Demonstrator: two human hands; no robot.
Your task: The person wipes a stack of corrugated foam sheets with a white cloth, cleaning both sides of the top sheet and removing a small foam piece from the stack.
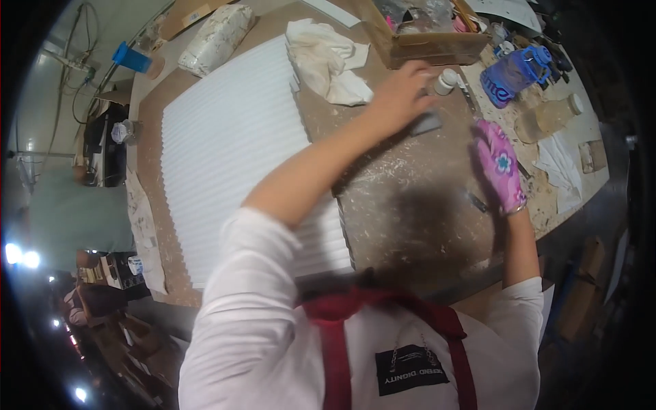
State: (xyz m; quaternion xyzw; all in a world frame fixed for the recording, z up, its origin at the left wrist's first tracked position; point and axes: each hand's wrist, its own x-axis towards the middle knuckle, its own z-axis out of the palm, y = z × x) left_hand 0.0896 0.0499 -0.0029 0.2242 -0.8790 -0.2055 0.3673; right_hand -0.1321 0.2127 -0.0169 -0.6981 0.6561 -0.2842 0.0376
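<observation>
My bare left hand reaches across the brown board, its fingers apart and slightly blurred. Just right of its fingertips stands a small white bottle; no contact with it shows. A small grey block lies on the board just below this hand. My right hand wears a pink flowered glove and rests near the board's right edge, fingers stretched out, with nothing visible in it. Close to its wrist lies a short dark pen-like tool. Under my left arm spreads a white ridged sheet, partly hidden by the sleeve.
A crumpled off-white cloth lies beyond the sheet, beside a cardboard box of mixed items. On the right stand a blue bottle and a clear yellowish bottle. A wrapped white package and blue cup are far left.
</observation>
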